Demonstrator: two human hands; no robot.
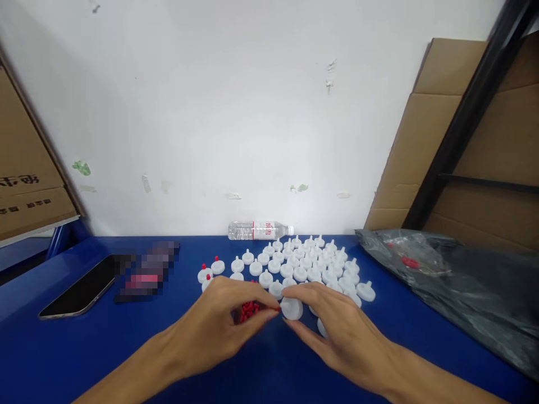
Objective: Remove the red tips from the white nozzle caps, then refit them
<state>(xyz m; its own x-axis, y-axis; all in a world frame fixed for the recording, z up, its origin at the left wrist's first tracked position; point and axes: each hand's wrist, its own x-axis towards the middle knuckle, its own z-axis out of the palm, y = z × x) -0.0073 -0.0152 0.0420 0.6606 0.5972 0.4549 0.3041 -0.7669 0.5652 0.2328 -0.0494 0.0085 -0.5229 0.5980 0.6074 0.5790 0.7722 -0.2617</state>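
Observation:
My right hand (337, 325) pinches a white spout cap (291, 309) between thumb and fingers, its round face turned partly towards me. My left hand (223, 314) is closed at the fingertips on a small red tip cap (278, 308), mostly hidden and close beside the white cap's left side. Behind my left fingers lies a pile of small red tip caps (249, 310), partly covered by the hand. Several white spout caps (314, 273) stand spout-up beyond my hands. At the left of them, a few white caps (218, 266) carry red tips.
A water bottle (252, 230) lies against the white wall. On the left of the blue table (147, 336) are a phone (82, 289) and a blurred item (147, 272). A dark plastic bag (455, 297) covers the right side. Cardboard (416, 140) leans behind it.

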